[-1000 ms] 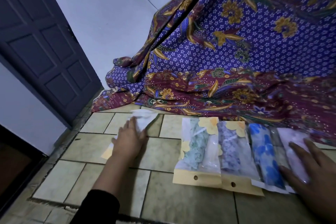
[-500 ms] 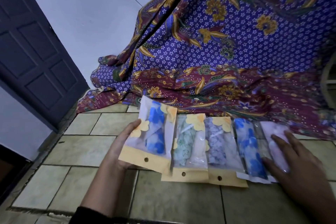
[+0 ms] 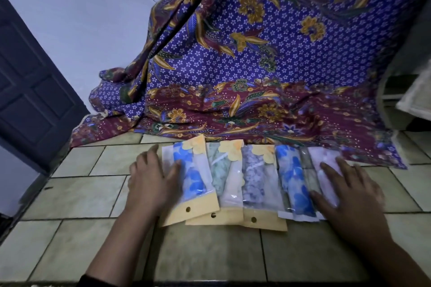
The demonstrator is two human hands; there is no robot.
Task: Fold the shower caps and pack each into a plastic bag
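Since the earlier frame, the left-most packed bag [image 3: 186,177] had gone from being held tilted above the tiled floor [image 3: 77,193] to lying flat at the left end of the row, and the view had shifted so the row sat lower and more central. In the head view, the left hand [image 3: 151,184] lay palm down with fingers spread and loosely extended, resting on the left edge of that bag and gripping nothing. The right hand [image 3: 345,196] lay equally flat and open, fingers spread over the pale bag [image 3: 324,165] at the right end of the row, pressing rather than grasping. Five bags lay side by side on the floor, edges overlapping, just near of the patterned cloth [image 3: 279,53] draped along the far side. Each bag's long axis ran near to far, with the yellow header cards [image 3: 235,218] and their punched holes at the near end. The left-most bag lay directly right of the left hand, which was plainly the nearer hand to it; squaring it against its neighbour would probably call for a short push to the right. That bag showed clear film over a folded cap printed with blue flowers on white, and a yellow flower motif at its far end. The green cap [image 3: 218,170], grey cap [image 3: 253,179] and second blue cap [image 3: 293,182] were likewise rolled into narrow strips inside their bags.
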